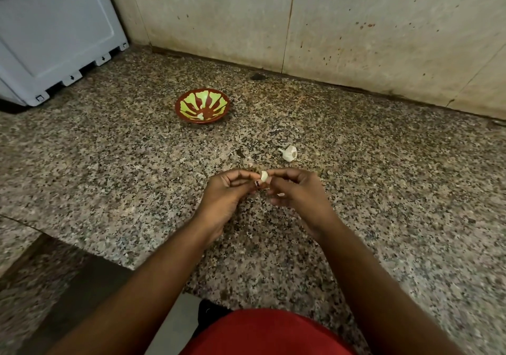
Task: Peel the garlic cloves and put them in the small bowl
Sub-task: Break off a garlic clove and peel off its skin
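A pale garlic clove point(264, 176) is held above the speckled granite counter point(383, 190), pinched between the fingertips of my left hand point(227, 193) and my right hand point(298, 190). A small scrap of white skin sticks to a lower finger of my right hand. The rest of the garlic bulb point(289, 153) lies on the counter just beyond my right hand. The small bowl point(203, 106), red-brown with a green pattern, stands farther back and to the left, with nothing visible inside it.
A pale grey plastic box point(54, 34) stands at the back left of the counter. A stained tiled wall point(328, 20) runs along the back. The counter's front edge drops off at the left near my left forearm.
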